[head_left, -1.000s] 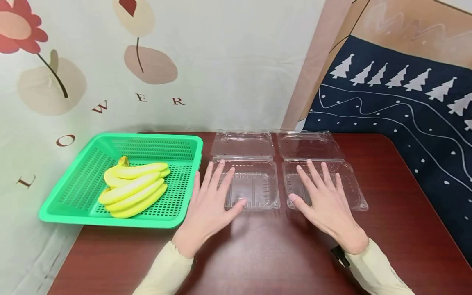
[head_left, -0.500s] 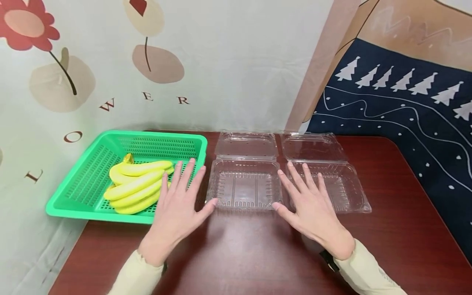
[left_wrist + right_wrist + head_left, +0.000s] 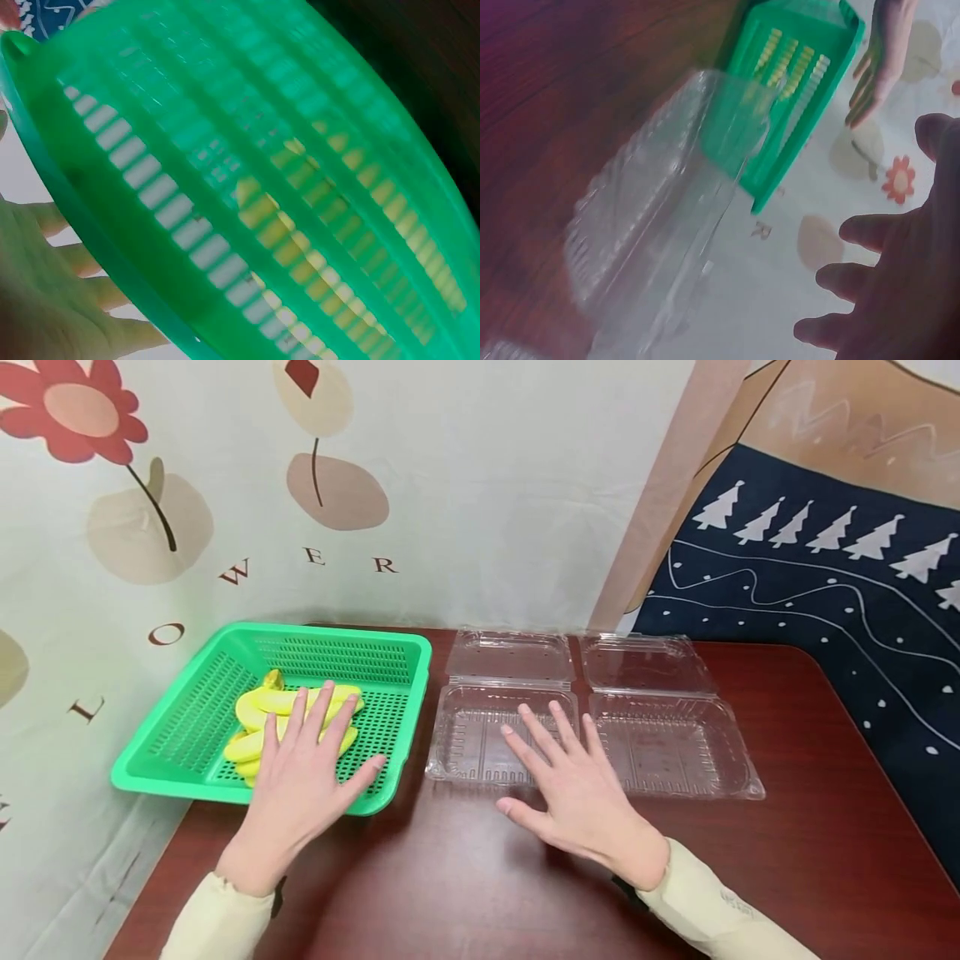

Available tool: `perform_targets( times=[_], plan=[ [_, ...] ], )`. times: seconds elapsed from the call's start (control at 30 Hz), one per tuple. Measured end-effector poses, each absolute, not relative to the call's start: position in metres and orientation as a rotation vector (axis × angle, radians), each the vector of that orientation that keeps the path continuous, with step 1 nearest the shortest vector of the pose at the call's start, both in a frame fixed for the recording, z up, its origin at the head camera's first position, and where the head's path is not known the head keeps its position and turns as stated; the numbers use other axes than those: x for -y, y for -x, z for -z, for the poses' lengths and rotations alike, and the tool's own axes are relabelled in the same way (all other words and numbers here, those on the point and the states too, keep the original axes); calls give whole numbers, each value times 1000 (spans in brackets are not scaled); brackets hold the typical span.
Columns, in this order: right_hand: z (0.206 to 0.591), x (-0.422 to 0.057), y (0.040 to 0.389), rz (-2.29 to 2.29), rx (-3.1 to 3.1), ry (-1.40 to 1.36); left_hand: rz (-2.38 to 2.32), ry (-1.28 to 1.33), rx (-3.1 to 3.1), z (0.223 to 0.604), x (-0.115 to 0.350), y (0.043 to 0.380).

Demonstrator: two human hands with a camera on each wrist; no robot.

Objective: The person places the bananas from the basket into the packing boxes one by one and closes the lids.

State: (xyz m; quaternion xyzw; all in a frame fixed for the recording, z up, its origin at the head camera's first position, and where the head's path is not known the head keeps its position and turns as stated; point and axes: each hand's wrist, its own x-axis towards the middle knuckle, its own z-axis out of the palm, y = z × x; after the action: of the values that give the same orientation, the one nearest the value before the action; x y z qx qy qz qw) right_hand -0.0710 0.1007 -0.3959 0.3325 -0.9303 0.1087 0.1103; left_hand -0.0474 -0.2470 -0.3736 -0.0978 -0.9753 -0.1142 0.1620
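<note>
- Both hands moved L vs 1 s ago: L hand (image 3: 300, 787) was over the L box (image 3: 468, 743), now above the green basket (image 3: 176, 787); R hand (image 3: 588, 797) was over the R box (image 3: 667, 747), now reaches mainly over the R part of the L box.
- Head view shifted a bit too, so all sits slightly further R in frame; basket & boxes same layout as before.
- L hand: back up, fingers straight & spread apart, thumb out twd basket's R side. Hangs above front of basket, hiding part of the bananas (image 3: 253, 708) in head view; R wrist view shows it clear of the rim.
- Bananas: yellow, heaped tog. inside basket, stem end at back. Exact no. can't tell, hand in the way. Also visible thru basket slots in L wrist view.
- R hand: fingers straight & apart as well, thumb stretched L over table (image 3: 795, 777); R wrist view shows space btwn it & the plastic.
- Boxes: clear plastic, side by side, R of basket; L lid (image 3: 510, 657) & R lid (image 3: 641, 667) both folded back twd wall cloth (image 3: 495, 493).
- Behind, R: dk blue cloth (image 3: 787, 581) w/ white trees.
- Cream sleeves (image 3: 221, 920) on both arms.
</note>
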Motion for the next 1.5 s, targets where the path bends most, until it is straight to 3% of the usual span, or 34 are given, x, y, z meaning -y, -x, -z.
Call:
perform_targets(
  times=[0.57, 1.23, 1.5],
  plan=[
    [395, -37, 68, -289, 2684, -1237, 179, 333, 2900, 368, 312, 68],
    [395, 8, 63, -247, 2605, -1370, 200, 754, 3025, 361, 362, 87],
    [399, 17, 60, -226, 2611, -1398, 243, 685, 3183, 362, 374, 86]
  ],
)
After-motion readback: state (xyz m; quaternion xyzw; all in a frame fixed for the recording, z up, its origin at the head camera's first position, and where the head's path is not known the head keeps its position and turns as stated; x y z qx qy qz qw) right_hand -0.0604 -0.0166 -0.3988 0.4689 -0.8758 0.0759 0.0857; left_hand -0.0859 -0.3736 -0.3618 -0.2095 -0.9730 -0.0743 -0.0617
